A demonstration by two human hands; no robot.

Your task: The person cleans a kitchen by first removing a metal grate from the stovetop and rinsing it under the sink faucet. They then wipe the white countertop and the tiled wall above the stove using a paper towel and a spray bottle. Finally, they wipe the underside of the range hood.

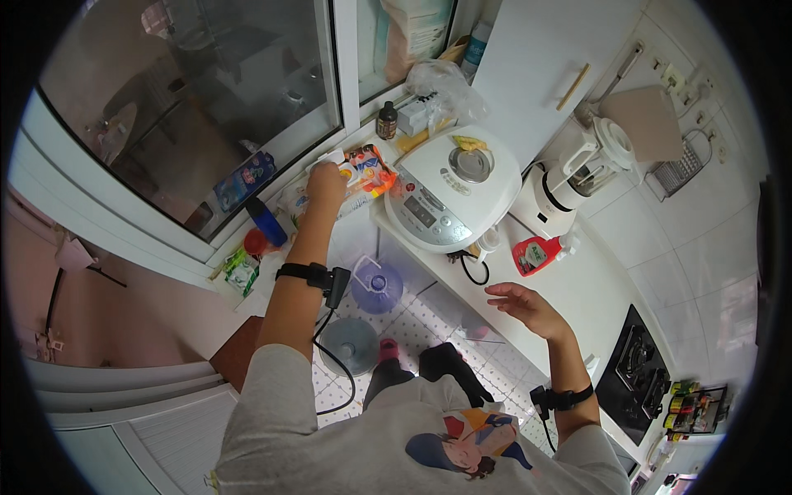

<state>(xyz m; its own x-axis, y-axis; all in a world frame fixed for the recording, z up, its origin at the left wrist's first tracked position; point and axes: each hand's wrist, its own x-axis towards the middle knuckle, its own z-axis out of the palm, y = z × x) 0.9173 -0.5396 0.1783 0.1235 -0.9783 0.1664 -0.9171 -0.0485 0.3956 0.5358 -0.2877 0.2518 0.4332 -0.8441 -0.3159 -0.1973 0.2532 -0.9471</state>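
My left hand (328, 181) reaches to the window ledge and lies on an orange and white wipes pack (371, 170) by its raised white lid; its fingers are mostly hidden, so a grip cannot be told. Over the white counter (575, 297) is my right hand (520, 303), empty, fingers apart. Right of the pack stands a white rice cooker (455, 185) with a small yellow packet (470, 143) on its lid. A red spray bottle (535, 255) lies on the counter above my right hand, near a white blender (569, 179).
A blue bottle (266, 221) and a red-lidded jar (254, 241) are on the ledge at left. On the floor are a purple water jug (377, 284) and a grey-green bucket (349, 346). A black gas hob (632, 371) is at right. The cooker's black cable (475, 278) loops over the counter edge.
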